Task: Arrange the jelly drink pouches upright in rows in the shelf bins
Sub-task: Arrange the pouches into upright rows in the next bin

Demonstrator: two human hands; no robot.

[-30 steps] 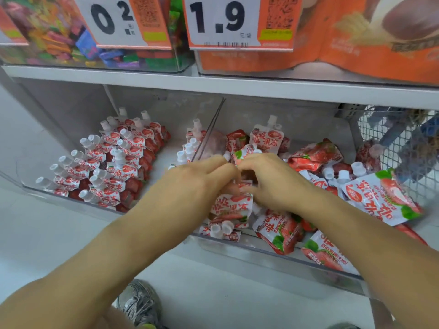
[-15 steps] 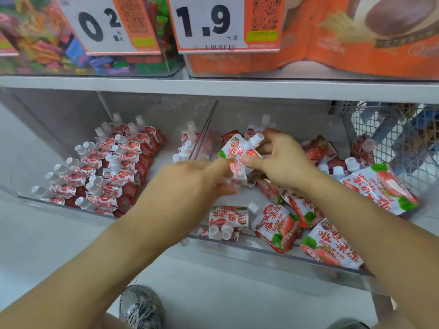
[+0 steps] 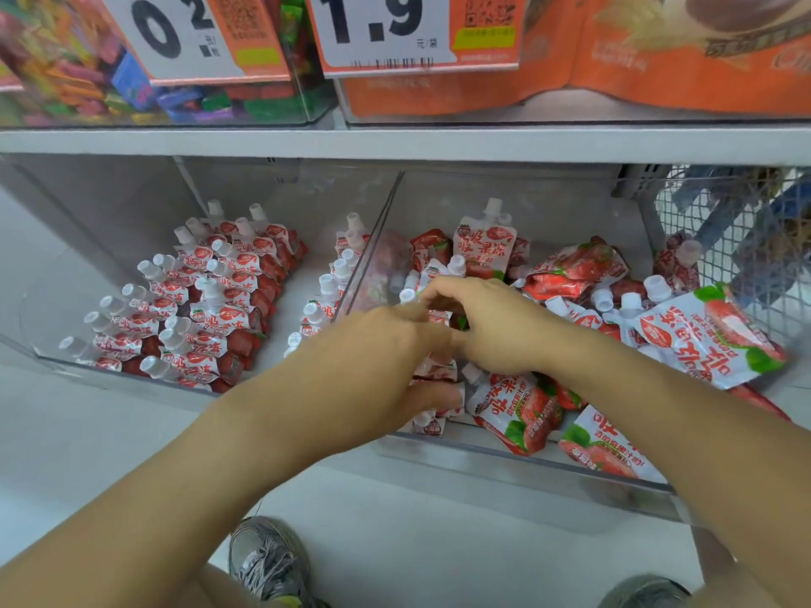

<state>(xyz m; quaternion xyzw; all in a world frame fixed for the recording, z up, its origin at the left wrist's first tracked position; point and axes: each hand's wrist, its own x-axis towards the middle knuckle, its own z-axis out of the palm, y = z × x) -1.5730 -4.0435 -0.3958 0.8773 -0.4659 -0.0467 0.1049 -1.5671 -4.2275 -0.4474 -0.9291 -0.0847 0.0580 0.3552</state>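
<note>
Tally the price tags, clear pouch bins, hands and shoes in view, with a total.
Price tags: 2
Clear pouch bins: 2
Hands: 2
Shoes: 2
Total: 8

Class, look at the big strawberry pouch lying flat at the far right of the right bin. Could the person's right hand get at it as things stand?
Probably yes. The big pouch lies on top of the pile, uncovered, beside the right forearm. But the right hand is busy among small pouches with the left hand; it would need to let go first.
</note>
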